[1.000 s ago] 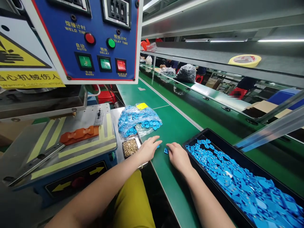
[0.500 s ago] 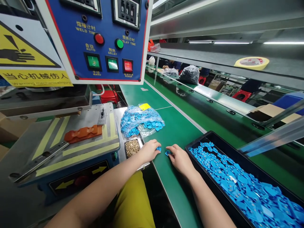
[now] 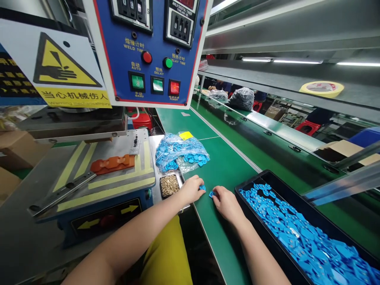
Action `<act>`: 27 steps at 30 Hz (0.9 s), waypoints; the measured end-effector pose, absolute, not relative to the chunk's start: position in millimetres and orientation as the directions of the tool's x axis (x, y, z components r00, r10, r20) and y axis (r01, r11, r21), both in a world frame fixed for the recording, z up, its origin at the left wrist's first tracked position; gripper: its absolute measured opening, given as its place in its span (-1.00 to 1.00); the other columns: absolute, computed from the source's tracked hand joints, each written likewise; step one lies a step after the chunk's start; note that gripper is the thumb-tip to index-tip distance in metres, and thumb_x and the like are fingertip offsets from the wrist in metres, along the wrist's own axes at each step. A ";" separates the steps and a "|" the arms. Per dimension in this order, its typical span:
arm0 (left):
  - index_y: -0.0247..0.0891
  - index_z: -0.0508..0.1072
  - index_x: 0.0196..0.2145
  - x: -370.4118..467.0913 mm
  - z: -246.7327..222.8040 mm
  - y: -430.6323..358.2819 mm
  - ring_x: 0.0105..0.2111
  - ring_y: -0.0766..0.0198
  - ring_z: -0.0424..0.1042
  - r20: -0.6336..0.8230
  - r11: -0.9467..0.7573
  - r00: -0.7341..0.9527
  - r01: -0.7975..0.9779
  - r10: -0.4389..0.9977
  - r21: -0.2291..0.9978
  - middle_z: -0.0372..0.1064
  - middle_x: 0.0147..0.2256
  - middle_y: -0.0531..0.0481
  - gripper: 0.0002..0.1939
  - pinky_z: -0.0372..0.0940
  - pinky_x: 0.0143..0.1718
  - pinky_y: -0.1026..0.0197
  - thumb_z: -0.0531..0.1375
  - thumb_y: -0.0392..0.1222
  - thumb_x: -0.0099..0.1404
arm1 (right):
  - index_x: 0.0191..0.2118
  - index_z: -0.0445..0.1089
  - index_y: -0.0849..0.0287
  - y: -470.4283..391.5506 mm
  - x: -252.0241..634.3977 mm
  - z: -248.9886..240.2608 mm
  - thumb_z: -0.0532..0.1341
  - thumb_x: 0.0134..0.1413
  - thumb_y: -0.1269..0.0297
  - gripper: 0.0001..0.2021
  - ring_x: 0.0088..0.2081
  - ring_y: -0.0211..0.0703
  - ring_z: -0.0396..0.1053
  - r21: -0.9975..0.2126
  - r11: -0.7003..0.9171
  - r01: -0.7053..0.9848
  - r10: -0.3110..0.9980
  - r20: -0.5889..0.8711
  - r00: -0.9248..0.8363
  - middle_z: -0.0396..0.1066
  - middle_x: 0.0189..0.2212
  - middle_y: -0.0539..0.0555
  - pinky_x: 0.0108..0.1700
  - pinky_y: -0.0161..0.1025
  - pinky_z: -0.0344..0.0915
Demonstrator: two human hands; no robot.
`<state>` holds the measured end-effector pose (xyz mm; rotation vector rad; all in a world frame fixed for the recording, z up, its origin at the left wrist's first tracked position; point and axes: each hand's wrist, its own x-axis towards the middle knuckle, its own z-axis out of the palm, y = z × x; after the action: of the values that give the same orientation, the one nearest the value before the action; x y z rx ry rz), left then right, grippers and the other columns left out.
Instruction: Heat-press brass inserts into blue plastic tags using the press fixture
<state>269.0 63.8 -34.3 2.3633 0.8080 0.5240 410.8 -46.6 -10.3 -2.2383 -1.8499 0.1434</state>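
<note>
Just above the green work surface (image 3: pixel 221 158), my left hand (image 3: pixel 191 190) pinches a small blue plastic part (image 3: pixel 202 187). My right hand (image 3: pixel 225 202) grips a second blue plastic part (image 3: pixel 211 194) a short way to the right, the two parts apart and facing each other. Beside my left wrist is a small black tray of brass-coloured metal pieces (image 3: pixel 169 185). Beyond it lies a clear bag of blue parts (image 3: pixel 182 151) with a yellow label. To the right of my right hand stands a long black bin (image 3: pixel 268 176) holding many blue parts with metal dots.
A press machine with a blue control panel (image 3: pixel 118 63) and warning sign (image 3: pixel 68 73) rises at left. On its taped base sits an orange fixture (image 3: pixel 113 164) with a metal bar (image 3: pixel 65 194). Yellow tape roll (image 3: pixel 322 88) lies on the shelf; a black bag (image 3: pixel 241 98) is farther back.
The view has shifted left, so the panel and surroundings appear farther right. Both hands stay close together, each still holding its blue part.
</note>
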 end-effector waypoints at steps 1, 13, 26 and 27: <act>-0.25 0.46 -0.27 269.9 -34.6 62.9 -0.38 0.28 0.40 0.174 -0.648 0.730 0.438 0.661 0.624 0.33 -0.28 -0.02 -0.84 0.30 -0.27 0.26 0.25 -0.21 0.14 | -0.27 0.36 0.17 -46.4 410.4 -10.7 0.10 0.09 0.42 -0.88 -0.32 -0.15 0.37 -0.232 -0.196 0.953 0.974 0.066 0.217 0.41 -0.34 0.07 -0.28 -0.30 0.15; -0.28 0.51 -0.29 280.0 -28.8 57.0 -0.27 0.09 0.43 0.141 -0.660 0.723 0.510 0.676 0.551 0.40 -0.29 -0.16 -0.78 0.34 -0.20 0.12 0.15 -0.26 0.09 | -0.49 0.25 0.11 -46.4 420.5 -19.7 0.08 0.03 0.31 -0.88 -0.49 -0.17 0.34 -0.296 -0.189 0.936 0.974 0.066 0.217 0.39 -0.55 0.02 -0.41 -0.30 0.10; -0.19 0.52 -0.32 225.6 -3.4 29.1 -0.43 0.20 0.39 0.163 -0.651 0.734 0.448 0.659 0.613 0.42 -0.38 -0.03 -0.75 0.29 -0.44 0.25 0.23 -0.14 -0.03 | -0.56 0.33 0.05 -23.1 390.4 16.0 0.14 -0.16 -0.07 -0.71 -0.55 -0.11 0.35 -0.504 -0.264 0.823 0.900 0.179 0.398 0.40 -0.62 0.02 -0.51 -0.25 0.22; -0.19 0.51 -0.33 212.7 0.3 26.5 -0.44 0.22 0.38 0.207 -0.674 0.736 0.420 0.645 0.607 0.40 -0.39 -0.02 -0.76 0.27 -0.45 0.26 0.22 -0.14 -0.02 | -0.56 0.33 0.07 -17.8 378.7 20.5 0.15 -0.16 -0.08 -0.69 -0.56 -0.12 0.34 -0.546 -0.214 0.810 0.907 0.197 0.372 0.39 -0.62 0.02 -0.51 -0.27 0.22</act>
<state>212.7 26.5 0.3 2.4000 0.8047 0.5572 378.7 -17.8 20.5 -2.0630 -1.4758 0.2209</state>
